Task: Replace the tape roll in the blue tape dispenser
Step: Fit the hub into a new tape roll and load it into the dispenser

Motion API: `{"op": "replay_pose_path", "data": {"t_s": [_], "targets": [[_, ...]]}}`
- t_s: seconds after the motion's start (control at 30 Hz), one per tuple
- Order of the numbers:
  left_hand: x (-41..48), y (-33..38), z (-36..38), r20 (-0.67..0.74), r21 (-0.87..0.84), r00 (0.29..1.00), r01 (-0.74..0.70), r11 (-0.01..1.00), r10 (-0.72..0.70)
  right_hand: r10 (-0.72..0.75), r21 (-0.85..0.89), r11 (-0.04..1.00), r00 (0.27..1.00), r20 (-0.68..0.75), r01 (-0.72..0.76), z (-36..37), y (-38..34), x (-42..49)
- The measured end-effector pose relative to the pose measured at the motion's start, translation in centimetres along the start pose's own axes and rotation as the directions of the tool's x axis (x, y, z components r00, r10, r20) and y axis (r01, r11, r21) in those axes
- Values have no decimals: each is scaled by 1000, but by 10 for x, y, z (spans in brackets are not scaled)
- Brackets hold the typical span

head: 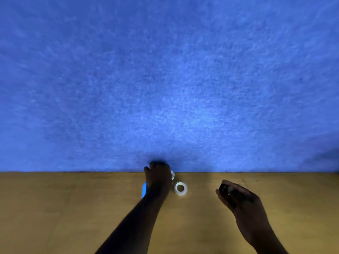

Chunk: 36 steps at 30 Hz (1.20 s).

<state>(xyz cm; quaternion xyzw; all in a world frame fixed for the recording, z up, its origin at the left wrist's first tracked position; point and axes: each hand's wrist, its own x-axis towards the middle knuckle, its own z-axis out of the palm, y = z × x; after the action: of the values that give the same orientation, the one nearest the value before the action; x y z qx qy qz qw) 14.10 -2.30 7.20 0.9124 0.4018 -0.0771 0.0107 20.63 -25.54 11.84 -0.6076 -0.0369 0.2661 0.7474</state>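
Observation:
My left hand (159,176) reaches forward over the blue tape dispenser (144,190), of which only a blue sliver shows to the left of my wrist. A white roll (172,175) peeks out at the right of that hand, close to the fingers; whether the hand grips it I cannot tell. A second white tape roll (181,188) lies flat on the wooden table (73,208), just right of my left hand. My right hand (238,197) hovers further right and pinches a small black piece (223,189) between thumb and fingers.
A blue felt wall (165,79) rises straight behind the table's far edge, right behind the dispenser. The scene is dim.

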Motion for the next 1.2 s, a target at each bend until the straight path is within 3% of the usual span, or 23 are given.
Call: {"op": "replay_pose_path", "data": {"t_s": [0.23, 0.4, 0.53, 0.67, 0.77, 0.9, 1.03, 1.2], "targets": [[4, 13, 3, 53, 119, 998, -26, 993, 20, 22, -3, 1000, 999, 49, -21, -1, 11, 13], [5, 11, 3, 127, 108, 992, -8, 994, -6, 7, 6, 1000, 996, 86, -7, 11, 9, 16], [-3, 4, -6, 149, -13, 987, -54, 998, 56, 24, -34, 999, 996, 87, -21, 23, 11, 16], [-16, -4, -20, 50, -252, 997, -43, 967, 58, 35, -61, 998, 994, 100, -29, 38, 8, 15], [-28, -8, -34, -42, -556, 998, -64, 829, 49, 31, -99, 995, 996, 83, -23, 49, 11, 15], [-48, -8, -49, 5, -867, 991, -60, 494, 131, 31, -190, 982, 994, 105, -11, 66, 14, 13], [-64, -11, -45, 20, -946, 975, -53, 319, 221, 25, -221, 975, 989, 145, 7, 78, 17, 13], [-71, -22, -41, 32, -984, 988, 5, 180, 150, 27, -219, 976, 985, 170, 11, 86, 24, 15]]}}
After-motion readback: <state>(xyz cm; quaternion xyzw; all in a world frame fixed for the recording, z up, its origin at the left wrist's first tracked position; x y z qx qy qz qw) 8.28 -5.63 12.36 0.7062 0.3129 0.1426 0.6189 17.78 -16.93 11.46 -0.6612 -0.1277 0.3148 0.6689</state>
